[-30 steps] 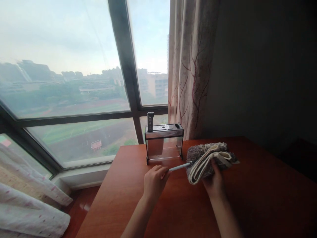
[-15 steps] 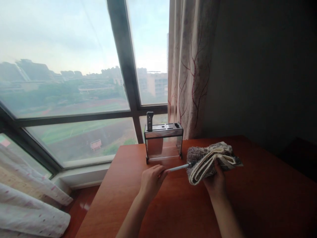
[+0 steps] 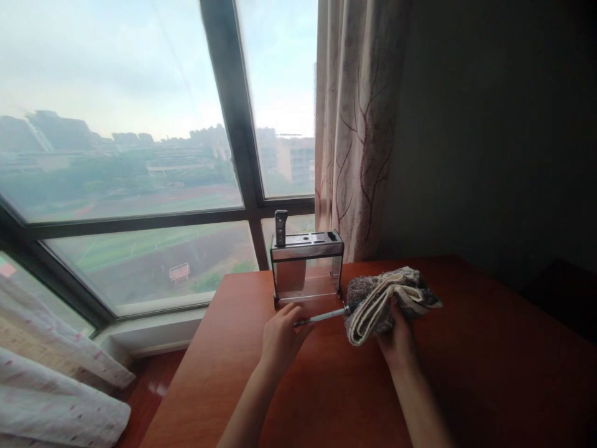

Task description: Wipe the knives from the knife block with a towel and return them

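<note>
Between the fingers of my left hand (image 3: 285, 333) is the left end of a slim grey metal rod (image 3: 326, 315), possibly a sharpening steel. Its other end has a dark collar and runs into a folded grey-brown towel (image 3: 368, 305) with cream edges. My right hand (image 3: 398, 333) is closed around the towel from below and the right, thumb on top. The towel hides whatever part of the rod lies inside. Just behind my left hand stands a clear-sided knife block (image 3: 308, 250) with a black knife handle (image 3: 280, 228) sticking up from its left slot.
The reddish-brown wooden table (image 3: 224, 373) ends at its left edge beside a window sill (image 3: 163, 330). Tall windows and a patterned curtain (image 3: 354, 124) rise behind the knife block. Another light curtain (image 3: 56, 386) hangs at the lower left.
My right hand and the towel have moved a little left, and the rod has shifted left with them. More of the rod's left end shows at my left fingers. The knife block stays put.
</note>
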The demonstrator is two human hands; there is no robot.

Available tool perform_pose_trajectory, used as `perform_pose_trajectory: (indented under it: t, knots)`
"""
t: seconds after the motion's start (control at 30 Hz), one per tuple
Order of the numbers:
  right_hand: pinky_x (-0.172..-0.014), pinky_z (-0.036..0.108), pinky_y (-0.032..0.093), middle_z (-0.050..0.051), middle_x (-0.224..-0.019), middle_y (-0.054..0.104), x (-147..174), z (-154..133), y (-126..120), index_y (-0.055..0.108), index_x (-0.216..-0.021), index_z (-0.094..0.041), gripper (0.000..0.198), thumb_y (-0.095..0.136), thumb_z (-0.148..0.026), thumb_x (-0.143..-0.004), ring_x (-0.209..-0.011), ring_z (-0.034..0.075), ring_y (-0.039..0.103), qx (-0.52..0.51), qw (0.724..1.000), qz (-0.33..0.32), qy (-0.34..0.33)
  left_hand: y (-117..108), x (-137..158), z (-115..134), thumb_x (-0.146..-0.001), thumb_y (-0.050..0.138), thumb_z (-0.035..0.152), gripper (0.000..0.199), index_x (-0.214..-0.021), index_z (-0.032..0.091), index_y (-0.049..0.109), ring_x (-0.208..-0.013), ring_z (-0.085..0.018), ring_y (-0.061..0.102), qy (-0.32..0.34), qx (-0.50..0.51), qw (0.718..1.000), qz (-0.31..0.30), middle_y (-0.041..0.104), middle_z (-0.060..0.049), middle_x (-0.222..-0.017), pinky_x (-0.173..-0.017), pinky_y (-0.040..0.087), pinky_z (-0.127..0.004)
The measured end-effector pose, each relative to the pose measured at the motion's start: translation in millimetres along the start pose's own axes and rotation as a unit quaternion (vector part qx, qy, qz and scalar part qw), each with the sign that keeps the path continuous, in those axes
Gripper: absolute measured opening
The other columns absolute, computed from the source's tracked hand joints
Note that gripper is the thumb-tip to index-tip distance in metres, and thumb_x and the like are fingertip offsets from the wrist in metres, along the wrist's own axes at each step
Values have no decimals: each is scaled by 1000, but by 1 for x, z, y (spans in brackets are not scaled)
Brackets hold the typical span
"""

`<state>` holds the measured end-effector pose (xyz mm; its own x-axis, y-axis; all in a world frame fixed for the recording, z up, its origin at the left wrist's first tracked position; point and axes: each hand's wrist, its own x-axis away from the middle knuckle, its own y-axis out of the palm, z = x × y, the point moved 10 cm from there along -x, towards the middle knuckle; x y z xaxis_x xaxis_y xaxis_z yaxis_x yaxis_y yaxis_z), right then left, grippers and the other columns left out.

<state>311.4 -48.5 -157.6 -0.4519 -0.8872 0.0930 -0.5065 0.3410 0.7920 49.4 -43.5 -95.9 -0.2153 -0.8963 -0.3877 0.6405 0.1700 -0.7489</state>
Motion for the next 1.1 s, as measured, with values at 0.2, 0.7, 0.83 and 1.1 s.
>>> perform_pose_trajectory:
  t: [0.2, 0.7, 0.83, 1.1]
  knots:
    - [-80, 24, 58, -3, -105, 72, 1, -3, 1, 64, -108, -28, 44, 80, -35, -68, -97, 14, 67, 5, 1000, 1, -13, 2, -1, 1, -80, 67, 30, 10, -76, 22, 67, -64, -13, 58, -1, 11, 1000, -24, 62, 0, -78, -59, 41, -23]
    - [-80, 26, 59, -3, -102, 73, -7, -1, -7, 65, -106, -27, 45, 82, -34, -65, -93, 15, 69, -5, 1000, -7, -8, 11, 0, 1, -93, 45, 43, 37, -72, 20, 66, -61, -15, 58, -4, -61, 993, -100, 66, -2, -69, -54, 30, -25]
    - [-80, 24, 59, -4, -100, 74, -7, -1, -7, 65, -106, -28, 43, 81, -36, -67, -93, 14, 69, -5, 1000, -10, -10, 10, 0, 4, -89, 53, 40, 23, -85, 23, 68, -67, -15, 59, 6, -8, 996, -87, 68, -1, -78, -59, 35, -24]
    - [-81, 24, 59, -3, -105, 73, -6, 1, -7, 65, -109, -28, 44, 80, -36, -68, -96, 15, 68, -16, 1000, -6, -2, -5, -2, 0, -81, 66, 29, 9, -78, 21, 68, -67, -14, 56, 16, 46, 999, -9, 62, -2, -80, -62, 40, -23]
